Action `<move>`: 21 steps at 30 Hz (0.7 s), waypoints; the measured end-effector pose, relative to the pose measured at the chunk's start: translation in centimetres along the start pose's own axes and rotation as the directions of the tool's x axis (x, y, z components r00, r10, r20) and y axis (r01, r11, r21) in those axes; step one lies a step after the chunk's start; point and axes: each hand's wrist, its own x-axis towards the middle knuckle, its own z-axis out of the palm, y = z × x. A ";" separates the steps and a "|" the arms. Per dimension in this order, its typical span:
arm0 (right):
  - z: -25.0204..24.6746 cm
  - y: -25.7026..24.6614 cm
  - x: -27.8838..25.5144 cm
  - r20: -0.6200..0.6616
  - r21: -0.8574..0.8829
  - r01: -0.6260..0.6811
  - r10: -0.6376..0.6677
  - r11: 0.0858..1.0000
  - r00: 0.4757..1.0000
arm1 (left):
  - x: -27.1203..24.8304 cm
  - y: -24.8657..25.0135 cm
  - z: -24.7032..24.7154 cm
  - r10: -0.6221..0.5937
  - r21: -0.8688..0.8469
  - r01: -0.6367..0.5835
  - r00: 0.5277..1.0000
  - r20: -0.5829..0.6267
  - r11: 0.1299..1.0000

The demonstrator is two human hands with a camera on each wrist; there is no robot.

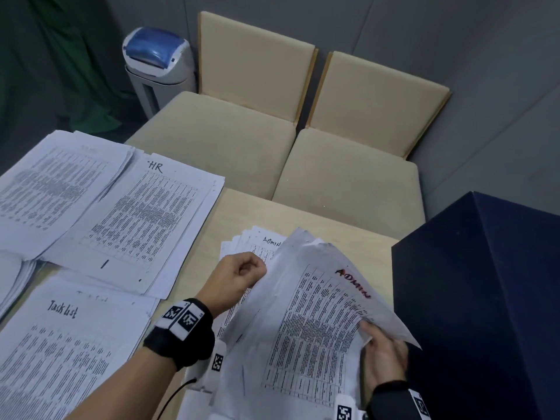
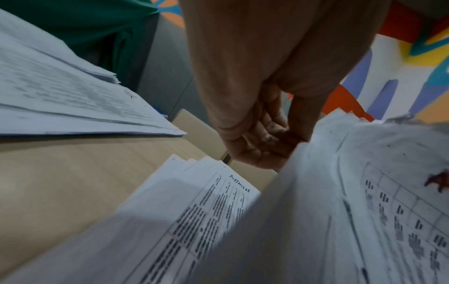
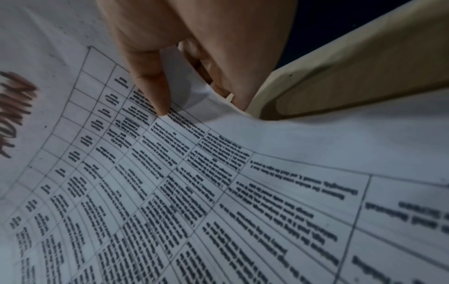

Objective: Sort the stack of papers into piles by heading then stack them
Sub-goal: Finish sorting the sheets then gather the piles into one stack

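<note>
I hold a lifted bundle of printed sheets headed "ADMIN" in red (image 1: pixel 315 316) above the table's near right part. My right hand (image 1: pixel 371 333) pinches its right edge, thumb on top and fingers beneath, as the right wrist view shows: right hand (image 3: pixel 199 100), sheet (image 3: pixel 218 192). My left hand (image 1: pixel 244 275) is curled at the bundle's upper left edge; in the left wrist view its fingers (image 2: pixel 262 138) close against the bundle's edge (image 2: pixel 364 192). Under the bundle lies a fanned pile headed "Admin" (image 1: pixel 257 242) (image 2: pixel 194 201).
On the wooden table (image 1: pixel 239 207) lie an "HR" pile (image 1: pixel 145 213), a "Task list" pile (image 1: pixel 60 344) and another stack at the far left (image 1: pixel 51 183). A navy box (image 1: pixel 485 298) stands at the right. Two beige chairs (image 1: pixel 272 147) and a bin (image 1: pixel 157 65) are beyond.
</note>
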 end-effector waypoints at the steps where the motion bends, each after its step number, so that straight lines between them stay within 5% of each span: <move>1: 0.1 -0.1 -0.1 0.007 -0.002 0.000 0.000 1.000 1.000 | 0.1 -0.2 0.0 -0.030 -0.001 0.030 0.998 -0.053 1.000; 4: 0.0 -0.7 -0.2 0.026 -0.014 0.018 -0.018 1.000 1.000 | 0.3 -0.9 -0.2 -0.118 0.034 0.129 0.966 -0.231 0.991; 7: -0.2 -0.8 -0.1 0.097 -0.059 0.056 -0.050 0.997 0.994 | 0.1 -1.4 -0.4 -0.139 0.018 0.148 0.955 -0.262 0.989; 14: 0.4 -2.0 -0.8 0.283 -0.139 -0.037 0.075 0.990 0.956 | -1.5 -1.3 0.8 -0.193 -0.171 0.181 0.980 -0.053 0.968; 19: 0.9 -0.6 -1.1 0.290 -0.307 -0.131 0.224 0.943 0.930 | -2.0 -1.4 0.9 -0.279 -0.307 0.306 0.952 0.129 0.901; 21: 1.3 -0.7 -1.2 0.329 -0.321 -0.061 0.172 0.945 0.929 | -1.4 -1.7 0.1 -0.299 -0.166 0.319 0.945 0.136 0.933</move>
